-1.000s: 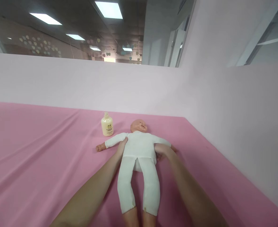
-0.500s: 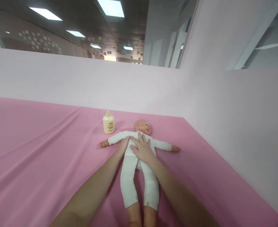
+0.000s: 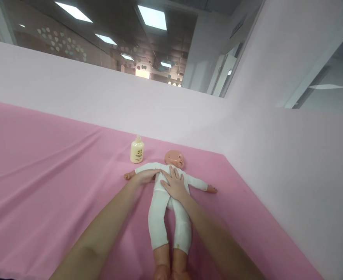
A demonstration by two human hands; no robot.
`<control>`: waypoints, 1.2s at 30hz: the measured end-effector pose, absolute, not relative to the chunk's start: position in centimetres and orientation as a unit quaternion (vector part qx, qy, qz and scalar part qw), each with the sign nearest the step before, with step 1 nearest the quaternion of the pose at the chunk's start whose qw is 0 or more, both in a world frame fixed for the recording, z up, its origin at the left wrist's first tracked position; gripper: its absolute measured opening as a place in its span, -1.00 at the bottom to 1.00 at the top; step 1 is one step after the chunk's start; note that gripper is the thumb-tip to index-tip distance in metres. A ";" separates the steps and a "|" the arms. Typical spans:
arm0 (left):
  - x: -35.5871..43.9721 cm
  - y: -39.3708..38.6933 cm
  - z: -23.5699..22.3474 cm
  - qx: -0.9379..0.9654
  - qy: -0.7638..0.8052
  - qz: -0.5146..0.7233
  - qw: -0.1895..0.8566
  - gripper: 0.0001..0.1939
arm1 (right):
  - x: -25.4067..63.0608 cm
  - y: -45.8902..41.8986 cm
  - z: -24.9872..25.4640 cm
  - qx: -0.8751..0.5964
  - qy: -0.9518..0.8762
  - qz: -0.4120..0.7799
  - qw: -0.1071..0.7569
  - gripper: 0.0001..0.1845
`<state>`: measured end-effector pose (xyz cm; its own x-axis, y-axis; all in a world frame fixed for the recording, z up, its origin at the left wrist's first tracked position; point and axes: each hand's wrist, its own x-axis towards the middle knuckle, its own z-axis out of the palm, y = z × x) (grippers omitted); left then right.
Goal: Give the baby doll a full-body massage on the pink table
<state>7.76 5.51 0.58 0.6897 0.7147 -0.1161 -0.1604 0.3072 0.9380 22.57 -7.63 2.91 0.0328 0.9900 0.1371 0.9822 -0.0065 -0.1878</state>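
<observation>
Bottle (image 3: 137, 151) beside doll (image 3: 163, 210), pink sheet (image 3: 57, 175) beneath, wall (image 3: 101, 93) behind

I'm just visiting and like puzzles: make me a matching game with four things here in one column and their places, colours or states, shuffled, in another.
Things:
1. Doll
2. Bottle
3. Right hand
4. Left hand

Places, colours or states:
A. Spread over the front of a white top
B. Pale yellow, standing upright
C. By an armpit, at the edge of a chest
D. Lying in white on a pink sheet, arms out

Right pairs: 1-D, 2-B, 3-A, 4-C.
</observation>
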 end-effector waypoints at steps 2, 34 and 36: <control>5.4 6.9 1.7 0.520 0.303 0.157 0.783 -0.76 | 22.5 -7.7 2.9 -0.714 -0.691 0.000 0.109 -0.37; 2.3 12.1 7.1 0.237 0.042 0.557 0.795 -0.39 | 22.2 -7.9 2.7 -0.715 -0.690 -0.065 0.091 -0.44; 3.1 11.8 7.7 0.239 0.065 0.571 0.783 -0.44 | 22.2 -7.9 2.8 -0.715 -0.690 -0.063 0.095 -0.44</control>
